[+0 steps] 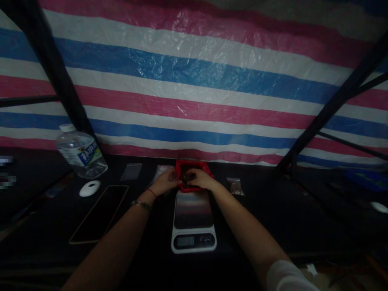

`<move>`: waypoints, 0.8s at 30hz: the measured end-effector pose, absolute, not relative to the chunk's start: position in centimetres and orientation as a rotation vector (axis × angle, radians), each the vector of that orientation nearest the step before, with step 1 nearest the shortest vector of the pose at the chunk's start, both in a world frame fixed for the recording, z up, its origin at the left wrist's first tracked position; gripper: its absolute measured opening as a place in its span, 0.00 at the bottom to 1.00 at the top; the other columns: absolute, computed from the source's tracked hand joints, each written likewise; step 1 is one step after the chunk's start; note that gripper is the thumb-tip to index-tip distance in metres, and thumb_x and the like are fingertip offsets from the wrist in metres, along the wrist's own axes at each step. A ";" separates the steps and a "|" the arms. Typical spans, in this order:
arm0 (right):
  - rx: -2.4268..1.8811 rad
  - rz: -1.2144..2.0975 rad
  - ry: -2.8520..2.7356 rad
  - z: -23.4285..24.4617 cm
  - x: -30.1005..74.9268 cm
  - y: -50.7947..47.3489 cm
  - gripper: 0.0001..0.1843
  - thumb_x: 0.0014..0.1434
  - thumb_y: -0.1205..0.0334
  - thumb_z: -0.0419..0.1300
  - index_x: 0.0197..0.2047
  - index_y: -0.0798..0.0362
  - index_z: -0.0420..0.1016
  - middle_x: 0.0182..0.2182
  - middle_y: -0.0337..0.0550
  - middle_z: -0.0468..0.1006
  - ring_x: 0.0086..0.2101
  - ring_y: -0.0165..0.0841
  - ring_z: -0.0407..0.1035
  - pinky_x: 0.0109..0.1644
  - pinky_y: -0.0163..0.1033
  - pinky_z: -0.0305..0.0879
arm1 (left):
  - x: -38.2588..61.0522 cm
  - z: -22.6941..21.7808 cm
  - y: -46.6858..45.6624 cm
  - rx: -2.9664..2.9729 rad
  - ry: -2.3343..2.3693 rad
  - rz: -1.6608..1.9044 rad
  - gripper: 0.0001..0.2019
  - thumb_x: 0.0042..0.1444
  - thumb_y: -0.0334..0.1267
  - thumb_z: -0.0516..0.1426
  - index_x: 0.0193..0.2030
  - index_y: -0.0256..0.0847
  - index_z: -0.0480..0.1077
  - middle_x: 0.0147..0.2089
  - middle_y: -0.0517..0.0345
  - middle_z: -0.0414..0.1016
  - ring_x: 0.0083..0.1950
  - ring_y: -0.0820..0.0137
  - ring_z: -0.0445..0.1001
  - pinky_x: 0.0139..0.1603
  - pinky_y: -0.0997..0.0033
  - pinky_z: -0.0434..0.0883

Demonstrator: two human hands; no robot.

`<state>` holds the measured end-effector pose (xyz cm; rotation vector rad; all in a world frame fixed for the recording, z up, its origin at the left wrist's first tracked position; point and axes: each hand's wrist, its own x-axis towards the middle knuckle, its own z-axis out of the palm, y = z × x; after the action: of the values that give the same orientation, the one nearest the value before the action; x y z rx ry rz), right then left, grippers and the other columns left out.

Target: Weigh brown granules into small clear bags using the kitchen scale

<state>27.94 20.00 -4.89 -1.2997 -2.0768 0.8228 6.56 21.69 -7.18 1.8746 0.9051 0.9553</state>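
A red plastic container (209,169) with dark brownish contents stands at the far end of a white digital scale (194,210). My right hand (201,179) reaches into it from the right, fingers curled together among the contents. What they pinch is too dark to make out. At the container's left rim is my left hand (166,182), its fingers drawn together around a small, roundish, partly see-through thing that I cannot identify. Just behind that hand lies a clear plastic bag (163,169). The scale's display is lit, its digits blurred.
Left on the black table are a large water bottle (81,153), a white computer mouse (90,188), a dark phone (99,214) and a flat clear bag (131,171). A small filled bag (235,186) lies right. Striped sheeting (194,97) hangs behind, between slanted dark poles (321,115).
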 end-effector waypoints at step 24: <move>-1.135 0.846 -1.713 -4.7 30.5 16.5 0.27 0.45 0.64 0.66 0.51 0.54 0.71 0.46 0.48 0.76 0.44 0.35 0.72 0.52 0.44 0.66 | 5.9 -6.7 21.7 1.928 1.027 1.094 0.29 0.45 0.51 0.62 0.51 0.38 0.65 0.47 0.50 0.73 0.47 0.61 0.73 0.49 0.60 0.70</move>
<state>30.46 16.49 -4.68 -1.1348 -1.7128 0.8463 5.94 21.73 -6.70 1.9283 1.0272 1.0943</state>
